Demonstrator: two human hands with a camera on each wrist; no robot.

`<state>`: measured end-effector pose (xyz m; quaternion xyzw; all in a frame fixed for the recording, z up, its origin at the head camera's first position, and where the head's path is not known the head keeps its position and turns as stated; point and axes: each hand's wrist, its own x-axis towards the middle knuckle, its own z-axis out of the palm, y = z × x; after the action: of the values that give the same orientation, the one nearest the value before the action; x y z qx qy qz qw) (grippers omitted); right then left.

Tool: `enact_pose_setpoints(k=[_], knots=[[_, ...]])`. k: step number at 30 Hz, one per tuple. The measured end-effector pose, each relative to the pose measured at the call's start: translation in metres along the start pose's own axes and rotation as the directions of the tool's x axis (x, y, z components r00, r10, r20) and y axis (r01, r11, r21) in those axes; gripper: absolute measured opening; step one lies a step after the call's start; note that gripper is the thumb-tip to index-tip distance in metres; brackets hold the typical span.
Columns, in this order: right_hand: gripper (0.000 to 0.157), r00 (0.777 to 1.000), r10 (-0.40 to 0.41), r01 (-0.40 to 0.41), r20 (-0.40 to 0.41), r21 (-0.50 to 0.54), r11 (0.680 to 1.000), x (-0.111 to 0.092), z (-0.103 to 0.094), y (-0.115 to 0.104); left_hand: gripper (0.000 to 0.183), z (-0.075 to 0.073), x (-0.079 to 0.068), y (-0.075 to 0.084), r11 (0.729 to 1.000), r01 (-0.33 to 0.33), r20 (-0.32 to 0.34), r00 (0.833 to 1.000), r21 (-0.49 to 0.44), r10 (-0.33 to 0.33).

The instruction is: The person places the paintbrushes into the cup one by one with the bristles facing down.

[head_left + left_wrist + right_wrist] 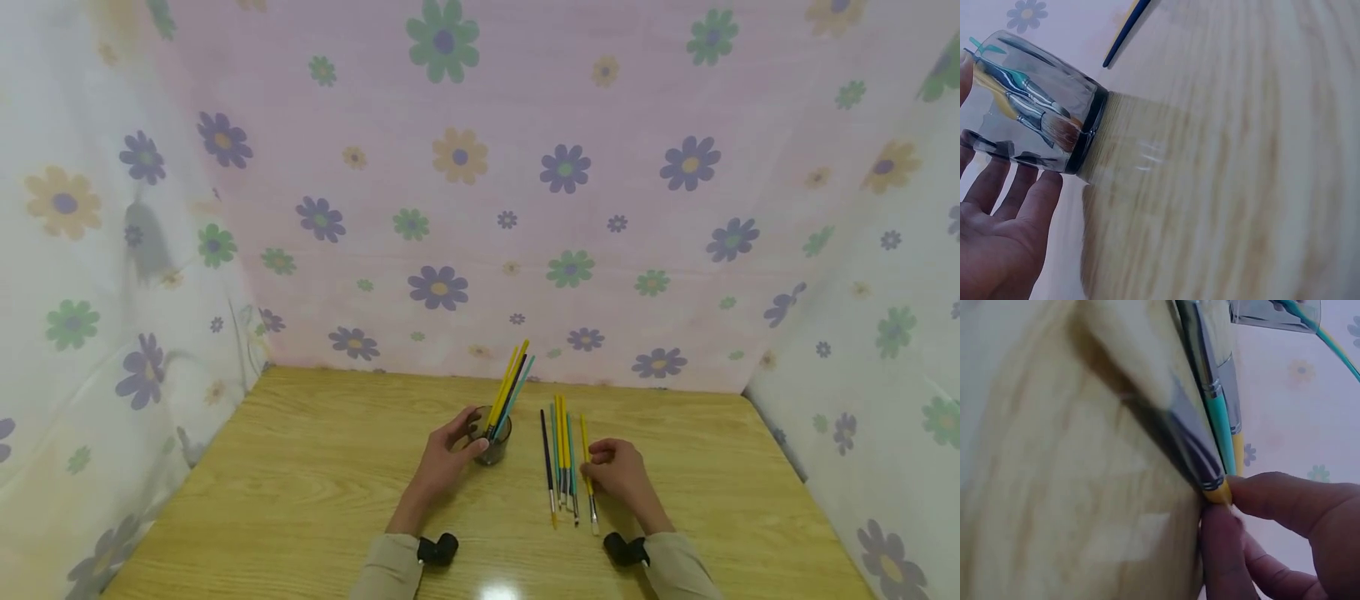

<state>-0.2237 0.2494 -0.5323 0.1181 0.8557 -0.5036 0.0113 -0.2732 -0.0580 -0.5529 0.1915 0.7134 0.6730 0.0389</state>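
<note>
My left hand (441,462) is curled round a clear, dark-based glass (492,455) that stands on the table. Several paintbrushes (510,387) lean to the right in it, handles up, in yellow, dark and teal; their bristles (1061,131) show through the glass in the left wrist view. With thumb and finger, my right hand (621,473) pinches a yellow paintbrush (584,432) near its metal collar. Its pale, wide bristles (1129,353) point toward me, close over the wood. Left of it lie several more brushes, among them a dark one (546,450) and a teal one (572,454).
The wooden table (300,500) runs back to a flower-patterned cloth (510,192), which also hangs at both sides. Black wrist cameras sit on the left cuff (386,571) and the right cuff (675,567).
</note>
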Motion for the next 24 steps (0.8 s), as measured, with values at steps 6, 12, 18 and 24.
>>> enact_pose_setpoints(k=[6, 12, 18, 24], knots=[[0.034, 0.996, -0.050, 0.041, -0.071, -0.133, 0.990, -0.002, -0.002, -0.004, 0.066, 0.001, -0.001, 0.000, 0.999, 0.032, -0.015, 0.999, 0.011, -0.032], [0.038, 0.992, -0.062, 0.044, -0.106, -0.164, 0.985, -0.002, -0.002, -0.003, 0.068, 0.001, -0.002, -0.001, 0.999, 0.032, -0.012, 0.999, 0.009, -0.032], [0.038, 0.995, -0.021, 0.013, -0.094, -0.090, 0.996, 0.003, -0.004, 0.003, 0.069, 0.001, -0.003, 0.001, 0.999, 0.046, -0.010, 0.999, -0.005, -0.046], [0.041, 0.995, 0.051, -0.042, -0.083, 0.108, 0.993, 0.006, -0.010, 0.009, 0.067, 0.001, -0.002, 0.000, 0.999, 0.039, -0.011, 0.999, -0.001, -0.039]])
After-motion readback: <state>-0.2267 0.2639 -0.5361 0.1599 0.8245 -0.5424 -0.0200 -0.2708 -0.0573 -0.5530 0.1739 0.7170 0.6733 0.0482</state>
